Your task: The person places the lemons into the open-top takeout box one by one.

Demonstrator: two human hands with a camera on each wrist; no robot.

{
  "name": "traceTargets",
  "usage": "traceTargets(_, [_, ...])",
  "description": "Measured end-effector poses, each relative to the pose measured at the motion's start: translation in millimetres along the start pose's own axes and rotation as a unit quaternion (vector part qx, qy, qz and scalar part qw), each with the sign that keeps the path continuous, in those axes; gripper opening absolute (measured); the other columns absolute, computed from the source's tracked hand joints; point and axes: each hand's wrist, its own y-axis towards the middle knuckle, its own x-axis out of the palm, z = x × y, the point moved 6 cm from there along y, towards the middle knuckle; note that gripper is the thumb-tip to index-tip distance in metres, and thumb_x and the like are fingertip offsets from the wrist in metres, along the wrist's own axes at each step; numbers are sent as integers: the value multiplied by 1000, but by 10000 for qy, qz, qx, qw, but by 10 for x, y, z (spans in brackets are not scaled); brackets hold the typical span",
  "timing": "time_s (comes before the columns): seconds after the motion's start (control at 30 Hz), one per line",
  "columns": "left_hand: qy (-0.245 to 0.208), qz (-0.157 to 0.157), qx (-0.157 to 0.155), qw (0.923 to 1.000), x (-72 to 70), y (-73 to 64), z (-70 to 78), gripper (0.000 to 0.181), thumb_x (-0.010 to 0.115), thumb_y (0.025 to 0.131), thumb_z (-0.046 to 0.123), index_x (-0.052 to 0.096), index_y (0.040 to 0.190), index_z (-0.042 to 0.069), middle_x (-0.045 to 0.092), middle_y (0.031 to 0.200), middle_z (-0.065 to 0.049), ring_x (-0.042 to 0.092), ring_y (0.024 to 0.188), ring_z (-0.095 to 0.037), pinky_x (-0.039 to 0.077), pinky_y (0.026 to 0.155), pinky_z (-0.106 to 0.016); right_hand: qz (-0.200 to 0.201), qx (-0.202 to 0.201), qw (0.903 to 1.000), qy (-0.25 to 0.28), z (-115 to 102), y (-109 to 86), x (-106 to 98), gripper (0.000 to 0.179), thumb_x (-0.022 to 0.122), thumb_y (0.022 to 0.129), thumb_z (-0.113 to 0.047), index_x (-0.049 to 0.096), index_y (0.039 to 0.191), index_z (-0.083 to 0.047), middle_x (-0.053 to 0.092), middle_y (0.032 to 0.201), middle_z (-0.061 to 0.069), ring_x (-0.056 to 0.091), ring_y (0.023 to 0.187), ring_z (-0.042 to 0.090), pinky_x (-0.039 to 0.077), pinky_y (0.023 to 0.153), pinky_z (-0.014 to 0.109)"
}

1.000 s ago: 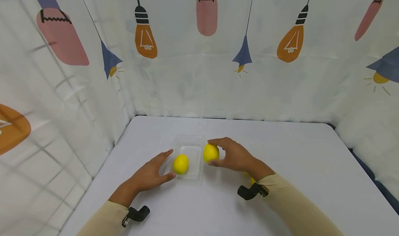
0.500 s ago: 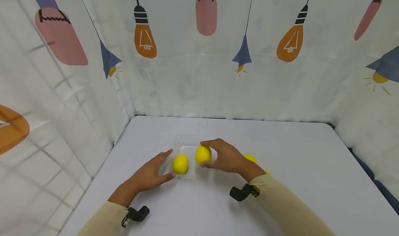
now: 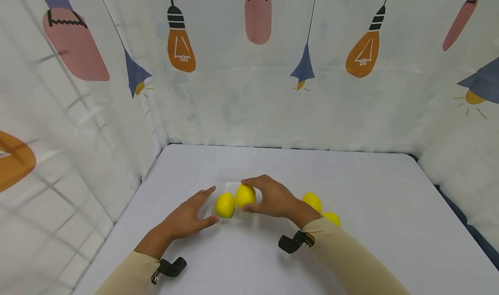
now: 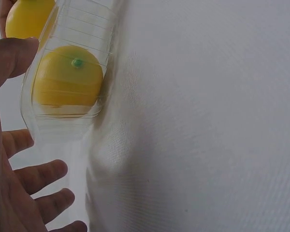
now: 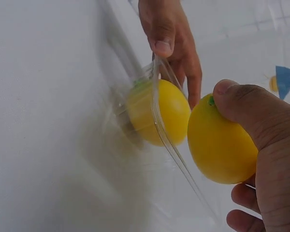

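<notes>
A clear plastic tray (image 4: 84,21) lies on the white table, left of centre. One yellow lemon (image 3: 225,205) with a green stem tip sits inside it. My left hand (image 3: 187,216) is at the tray's left side, its thumb against the rim in the left wrist view and its fingers spread. With thumb and fingers, my right hand (image 3: 274,198) grips a second lemon (image 5: 220,140). That lemon is above the tray, just right of the first one. In the right wrist view it appears outside the near rim, and some gripping fingers are hidden behind it.
Two more lemons, one farther back (image 3: 312,202) and one nearer (image 3: 332,219), lie on the table (image 3: 382,208) beside my right forearm, partly covered by it. A printed cloth wall (image 3: 241,104) rises behind the table, another along its left.
My right hand has carried its lemon leftward, from beside the tray to over it, close to the first lemon. The two lemons by my right forearm have come into fuller view. My left hand stays put.
</notes>
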Motion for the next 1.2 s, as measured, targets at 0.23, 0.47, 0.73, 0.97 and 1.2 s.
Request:
traceTargets(0.23, [-37, -14, -13, 10000, 6, -1, -15, 94, 66, 89, 67, 28, 164, 24, 33, 164, -13, 32, 148, -40, 29, 115, -64, -45, -148, 9999, -61, -22, 32, 77, 75, 82, 84, -53, 56, 148, -25, 57, 143, -5, 51, 131, 16, 45, 109, 41])
traceTargets(0.47, [-69, -4, 24, 10000, 5, -2, -6, 93, 68, 90, 63, 28, 163, 24, 33, 164, -13, 32, 148, -40, 30, 115, -64, -88, -232, 9996, -158, -44, 52, 140, 73, 82, 84, -50, 58, 147, -22, 58, 143, -3, 52, 131, 18, 44, 110, 41])
traceTargets(0.73, [-56, 10, 3, 10000, 7, -5, 7, 92, 70, 90, 62, 29, 163, 23, 34, 163, -13, 32, 148, -41, 30, 114, -64, 20, -507, 9979, -405, -69, 67, 206, 72, 83, 85, -49, 59, 146, -18, 61, 141, -4, 53, 130, 18, 43, 111, 38])
traceTargets(0.97, [-45, 20, 8, 10000, 9, -2, -2, 93, 68, 90, 64, 29, 163, 23, 34, 163, -13, 31, 149, -41, 30, 114, -65, 122, -471, 9975, -514, -88, 68, 209, 71, 83, 85, -48, 60, 145, -17, 62, 140, -3, 52, 131, 21, 44, 110, 41])
traceTargets(1.2, [-51, 36, -2, 10000, 1, -11, 2, 95, 67, 89, 68, 29, 163, 23, 33, 164, -13, 31, 149, -41, 30, 114, -65, 104, -410, 9968, -684, -79, 76, 227, 70, 82, 85, -49, 61, 144, -18, 63, 137, -4, 51, 131, 22, 45, 109, 42])
